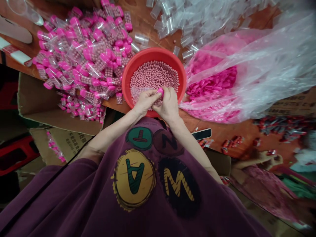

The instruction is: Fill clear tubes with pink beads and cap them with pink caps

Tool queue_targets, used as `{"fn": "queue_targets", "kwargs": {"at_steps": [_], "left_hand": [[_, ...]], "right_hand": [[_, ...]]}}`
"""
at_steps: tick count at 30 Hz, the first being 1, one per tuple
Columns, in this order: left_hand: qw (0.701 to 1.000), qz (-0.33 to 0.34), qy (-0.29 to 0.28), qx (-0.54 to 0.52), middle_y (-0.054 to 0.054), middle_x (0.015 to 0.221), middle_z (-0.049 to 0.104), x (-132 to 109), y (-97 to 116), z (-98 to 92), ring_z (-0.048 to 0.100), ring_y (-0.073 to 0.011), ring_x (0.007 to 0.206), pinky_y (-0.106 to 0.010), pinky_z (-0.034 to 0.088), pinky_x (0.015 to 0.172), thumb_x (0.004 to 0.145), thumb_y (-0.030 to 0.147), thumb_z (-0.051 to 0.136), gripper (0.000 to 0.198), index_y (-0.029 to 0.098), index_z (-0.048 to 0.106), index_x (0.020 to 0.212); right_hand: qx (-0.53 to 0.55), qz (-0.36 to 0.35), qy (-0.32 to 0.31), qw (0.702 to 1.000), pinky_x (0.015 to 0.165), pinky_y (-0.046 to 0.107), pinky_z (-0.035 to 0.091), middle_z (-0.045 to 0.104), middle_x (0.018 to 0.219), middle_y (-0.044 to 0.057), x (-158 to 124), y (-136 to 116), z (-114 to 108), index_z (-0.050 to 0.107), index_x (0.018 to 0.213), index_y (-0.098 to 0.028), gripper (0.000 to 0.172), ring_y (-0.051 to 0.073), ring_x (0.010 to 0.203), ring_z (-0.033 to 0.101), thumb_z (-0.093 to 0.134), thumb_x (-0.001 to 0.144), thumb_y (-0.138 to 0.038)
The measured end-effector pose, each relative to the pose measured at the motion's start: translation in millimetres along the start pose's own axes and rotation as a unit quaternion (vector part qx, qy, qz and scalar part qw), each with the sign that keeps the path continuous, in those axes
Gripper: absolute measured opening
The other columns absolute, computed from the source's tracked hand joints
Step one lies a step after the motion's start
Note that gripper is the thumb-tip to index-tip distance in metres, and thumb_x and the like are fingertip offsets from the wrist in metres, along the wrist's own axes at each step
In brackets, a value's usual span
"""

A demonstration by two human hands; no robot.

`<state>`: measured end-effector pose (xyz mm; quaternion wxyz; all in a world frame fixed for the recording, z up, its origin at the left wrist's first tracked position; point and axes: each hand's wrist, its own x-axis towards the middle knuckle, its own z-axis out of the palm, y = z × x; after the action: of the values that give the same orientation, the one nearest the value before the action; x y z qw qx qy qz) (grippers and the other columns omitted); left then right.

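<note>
- Your left hand (145,100) and right hand (169,105) meet over the near rim of the red bowl (128,74), both pinched onto one pink cap (160,91).
- Your fingers hide whatever sits under that cap.
- The bowl stands at the near edge of the table (145,19), filled with small pink beads (154,74).
- Left of the bowl and touching it, a heap of bead-filled tubes (86,56) with pink caps spreads over the table.
- More of them lie in a cardboard box (37,102) below the edge.
- Beyond the bowl lie empty clear tubes (187,19).
- On your right, a clear plastic bag (259,65) holds loose pink caps (214,82).
</note>
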<state>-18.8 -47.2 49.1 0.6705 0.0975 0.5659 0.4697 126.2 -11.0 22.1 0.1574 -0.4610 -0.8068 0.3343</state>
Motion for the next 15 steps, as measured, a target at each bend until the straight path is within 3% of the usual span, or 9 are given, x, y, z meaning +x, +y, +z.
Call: {"fn": "queue_targets", "kwargs": {"at_steps": [6,9,11,13,15], "left_hand": [[1.0,0.003,0.021,0.002,0.002,0.071,0.07,15,-10,-2.5,0.062,-0.0095,0.067,-0.021,0.05,0.066,0.101,0.029,0.08,0.02,0.017,0.074,0.086],[0.998,-0.022,0.031,0.059,0.003,0.065,0.065,21,-14,-16.2,0.057,-0.0091,0.06,-0.02,0.047,0.062,0.098,0.022,0.078,0.024,0.016,0.069,0.077],[0.989,-0.021,0.054,0.135,0.003,0.064,0.063,21,-7,-34.9,0.055,-0.0093,0.06,-0.02,0.045,0.063,0.094,0.016,0.077,0.021,0.016,0.068,0.075],[0.973,0.017,0.088,0.214,0.003,0.069,0.066,20,14,-62.1,0.058,-0.0109,0.067,-0.021,0.047,0.068,0.091,0.015,0.076,0.012,0.015,0.072,0.08],[0.96,0.056,0.092,0.259,0.001,0.075,0.07,18,48,-94.8,0.064,-0.015,0.077,-0.023,0.052,0.074,0.093,0.026,0.077,0.011,0.016,0.075,0.093]], "right_hand": [[0.008,0.009,0.004,1.0,0.121,0.075,0.051,0.067,0.132,0.019,12,17,23,0.063,0.13,-0.02,0.05,0.043,0.132,0.063,0.083,0.087,-0.035],[0.003,0.044,-0.04,0.998,0.119,0.072,0.052,0.069,0.134,0.022,4,9,42,0.063,0.135,-0.016,0.057,0.044,0.133,0.064,0.084,0.085,-0.033],[0.037,0.043,-0.105,0.993,0.12,0.067,0.054,0.066,0.146,0.025,-7,4,51,0.058,0.148,-0.014,0.073,0.043,0.139,0.063,0.086,0.084,-0.034],[0.093,0.025,-0.174,0.98,0.12,0.06,0.057,0.064,0.156,0.023,-15,9,55,0.053,0.158,-0.017,0.082,0.039,0.142,0.064,0.086,0.087,-0.038],[0.116,0.03,-0.188,0.975,0.117,0.056,0.059,0.071,0.147,0.02,-14,24,54,0.061,0.152,-0.018,0.064,0.035,0.133,0.07,0.079,0.094,-0.04]]}}
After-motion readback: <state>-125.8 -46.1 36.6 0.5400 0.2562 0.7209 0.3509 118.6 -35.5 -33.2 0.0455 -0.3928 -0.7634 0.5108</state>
